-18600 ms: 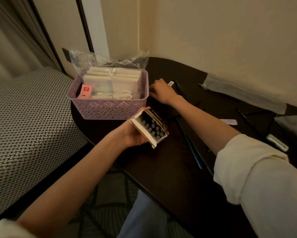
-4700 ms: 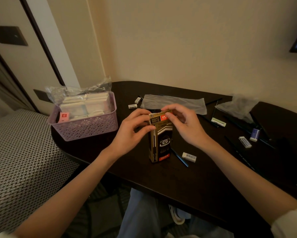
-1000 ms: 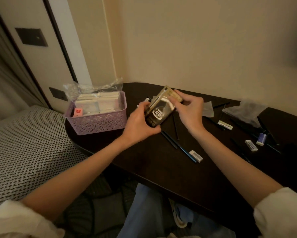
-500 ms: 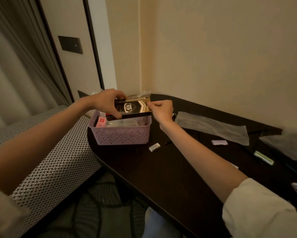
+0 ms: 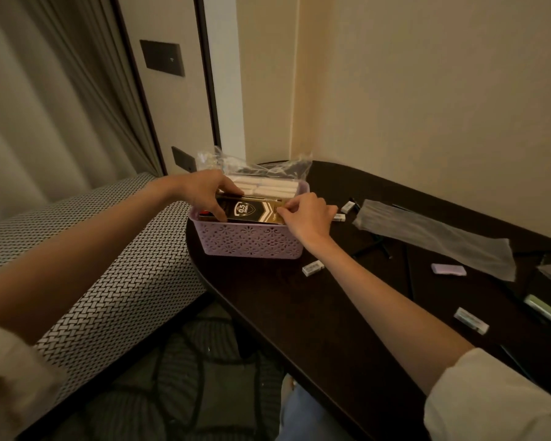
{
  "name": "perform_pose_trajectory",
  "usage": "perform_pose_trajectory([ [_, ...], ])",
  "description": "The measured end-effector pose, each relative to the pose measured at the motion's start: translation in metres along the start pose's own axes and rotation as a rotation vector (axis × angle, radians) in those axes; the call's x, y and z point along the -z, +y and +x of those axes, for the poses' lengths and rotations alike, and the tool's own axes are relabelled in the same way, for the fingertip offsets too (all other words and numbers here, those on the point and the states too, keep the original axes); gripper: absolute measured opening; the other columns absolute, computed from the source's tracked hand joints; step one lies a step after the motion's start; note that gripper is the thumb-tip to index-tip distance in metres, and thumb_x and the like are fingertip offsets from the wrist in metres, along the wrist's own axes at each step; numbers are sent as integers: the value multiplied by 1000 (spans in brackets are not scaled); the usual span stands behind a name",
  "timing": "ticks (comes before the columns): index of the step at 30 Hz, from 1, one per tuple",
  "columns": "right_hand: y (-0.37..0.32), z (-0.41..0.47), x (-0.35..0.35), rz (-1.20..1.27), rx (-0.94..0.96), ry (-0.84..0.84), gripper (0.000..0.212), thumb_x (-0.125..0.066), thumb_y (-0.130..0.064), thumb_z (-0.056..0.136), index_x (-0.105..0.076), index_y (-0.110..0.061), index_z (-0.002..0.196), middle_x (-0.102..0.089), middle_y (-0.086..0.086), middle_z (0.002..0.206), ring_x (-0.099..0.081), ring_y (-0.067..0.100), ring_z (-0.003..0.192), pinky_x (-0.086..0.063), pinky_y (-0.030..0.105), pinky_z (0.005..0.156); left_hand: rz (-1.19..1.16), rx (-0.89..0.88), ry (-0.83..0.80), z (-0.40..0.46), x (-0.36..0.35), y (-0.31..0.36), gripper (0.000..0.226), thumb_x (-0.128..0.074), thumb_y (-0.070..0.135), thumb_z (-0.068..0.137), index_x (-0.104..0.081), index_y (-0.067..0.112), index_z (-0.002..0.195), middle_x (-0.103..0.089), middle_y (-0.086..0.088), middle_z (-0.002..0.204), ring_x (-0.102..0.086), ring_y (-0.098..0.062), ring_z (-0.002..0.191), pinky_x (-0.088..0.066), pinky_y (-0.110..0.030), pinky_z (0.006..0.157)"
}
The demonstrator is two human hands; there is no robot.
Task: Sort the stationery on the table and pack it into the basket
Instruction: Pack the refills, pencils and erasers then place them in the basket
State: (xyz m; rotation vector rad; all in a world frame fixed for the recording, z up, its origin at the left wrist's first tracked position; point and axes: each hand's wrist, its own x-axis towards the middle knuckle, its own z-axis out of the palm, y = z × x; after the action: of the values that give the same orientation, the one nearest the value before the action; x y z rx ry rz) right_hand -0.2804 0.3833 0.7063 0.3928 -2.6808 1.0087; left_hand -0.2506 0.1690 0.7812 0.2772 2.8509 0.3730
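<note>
While the black-and-gold pen box [image 5: 252, 211] lies flat across the front of the lilac basket [image 5: 248, 241] on the dark table [image 5: 299, 313], its left end is gripped by the left hand [image 5: 205, 194] and its right end is pinched by the right hand [image 5: 306, 214].

The room is dim and warm-toned, with a yellowish cast over the wall [image 5: 427, 90] and curtain [image 5: 45, 90]; the light source itself is out of view. The dark table [image 5: 315, 313] takes only a faint sheen and swallows the thin black items on it. Shadows are soft, deepest beneath the table edge. Wide-angle distortion bends the door frame [image 5: 207, 74] and stretches the sleeves at the bottom corners, where the left one blurs. Fine detail looks grainy.
</note>
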Motion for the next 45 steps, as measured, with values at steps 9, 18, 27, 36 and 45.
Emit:
perform_pose_trajectory([
  [9, 1, 5, -5, 10, 15, -45, 16, -72, -35, 83, -73, -28, 97, -70, -4, 102, -55, 21, 110, -27, 38, 88, 92, 1, 83, 7, -12, -10, 41, -71, 11, 84, -65, 14, 125, -51, 1, 121, -47, -20, 117, -41, -35, 101],
  [18, -2, 11, -5, -2, -17, -87, 18, -74, -38, 80, -75, -30, 96, -65, -4, 116, -55, 22, 112, -22, 35, 83, 207, 33, 104, 5, -19, -1, 39, -68, 8, 85, -64, 10, 124, -61, -14, 116, -56, -27, 103, -48, -35, 87],
  [27, 12, -3, 37, 270, 23, -105, 24, -63, -22, 92, -71, -16, 113, -69, 1, 114, -59, 18, 113, -42, 45, 102, 172, 72, 339, -3, -29, 23, 33, -64, 12, 89, -65, 9, 122, -66, -10, 120, -61, -23, 104, -46, -31, 84],
  [36, 135, -32, 114, -143, -263, 11, 38, -60, -13, 90, -54, -4, 126, -58, 16, 125, -52, 31, 119, -44, 41, 101, 54, -345, 604, 11, -70, 111, 39, -62, 12, 88, -58, 11, 127, -57, -8, 124, -57, -20, 108, -44, -30, 92],
  [45, 230, -61, 180, -462, -411, 18, 71, -65, -5, 85, -32, -15, 146, -39, 21, 143, -36, 40, 132, -37, 48, 105, 34, -445, 435, 74, -120, 191, 45, -62, 13, 89, -53, 11, 133, -56, -8, 128, -56, -21, 116, -44, -29, 97],
])
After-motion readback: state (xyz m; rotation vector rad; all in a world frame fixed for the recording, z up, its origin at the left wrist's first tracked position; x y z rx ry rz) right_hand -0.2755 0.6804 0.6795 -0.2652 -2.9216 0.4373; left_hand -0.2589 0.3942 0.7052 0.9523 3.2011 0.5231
